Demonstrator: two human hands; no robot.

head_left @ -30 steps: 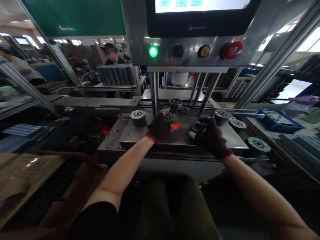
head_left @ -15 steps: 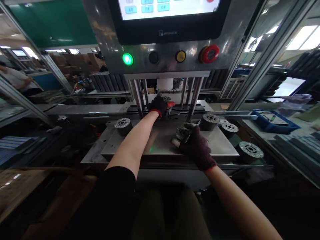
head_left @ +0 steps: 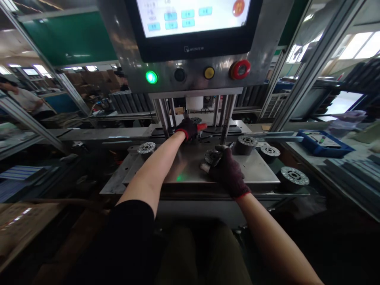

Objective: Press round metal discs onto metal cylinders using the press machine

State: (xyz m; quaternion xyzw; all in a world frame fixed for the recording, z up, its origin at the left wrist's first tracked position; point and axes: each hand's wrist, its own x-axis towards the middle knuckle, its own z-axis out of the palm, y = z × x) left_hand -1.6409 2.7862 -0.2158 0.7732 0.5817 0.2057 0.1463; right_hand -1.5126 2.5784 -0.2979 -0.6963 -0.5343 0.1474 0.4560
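Note:
My left hand, in a dark glove with a red cuff, reaches between the steel posts of the press. It is closed around a lever, whose red handle sticks out to its right; the fingers are partly hidden. Just behind it sits a slotted round metal part. My right hand, gloved too, grips a metal rotor low over the steel plate, thumb and fingers around its side; whether it touches the plate I cannot tell.
More rotors stand around: one at the plate's left, another at its right, and two beyond its right edge. Above hangs a control panel with a lit green button. A blue bin lies right. Another person is far left.
The view has tilted up slightly, showing more of the screen. Both hands keep nearly the same places, the left at the lever and the right on the rotor.

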